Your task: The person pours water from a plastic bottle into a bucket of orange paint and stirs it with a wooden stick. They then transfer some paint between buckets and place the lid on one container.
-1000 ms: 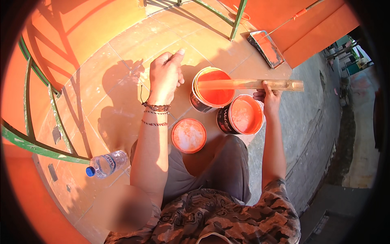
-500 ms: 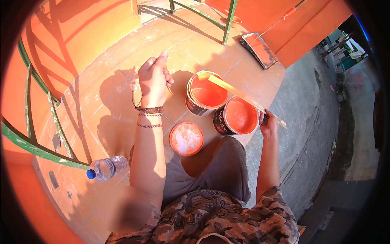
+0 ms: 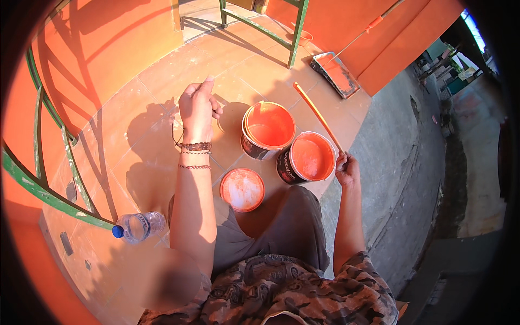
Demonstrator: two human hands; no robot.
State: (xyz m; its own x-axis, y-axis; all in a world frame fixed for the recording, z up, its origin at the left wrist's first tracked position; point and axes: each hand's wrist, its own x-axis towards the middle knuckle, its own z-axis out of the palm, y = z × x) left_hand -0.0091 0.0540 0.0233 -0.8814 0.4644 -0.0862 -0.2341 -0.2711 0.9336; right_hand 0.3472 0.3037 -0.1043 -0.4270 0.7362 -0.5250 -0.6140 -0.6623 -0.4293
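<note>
My right hand (image 3: 348,169) grips a thin, flat wooden stick (image 3: 318,116) coated in orange paint, its far end raised beyond the buckets. Just left of that hand stands a dark-sided bucket (image 3: 312,157) nearly full of orange paint. A second bucket (image 3: 269,125), with orange-coated inner walls and a lower paint level, is beside it, farther away. Over the tiles to the left, my left hand (image 3: 197,110) is curled closed with the thumb on top, and nothing shows in it. A paint-smeared round lid (image 3: 242,189) lies before my knees.
A clear water bottle (image 3: 140,226) with a blue cap lies at the left by a curved green metal railing (image 3: 54,201). Farther off, a paint tray (image 3: 337,74) holds a long-handled roller. Green metal legs (image 3: 297,40) stand near it. The tiled floor drops to grey concrete (image 3: 395,162) at the right.
The stick has turned from its broad face to its narrow edge, and its far tip has swung right, away from over the farther bucket. My left hand remains closed in nearly the same place.
</note>
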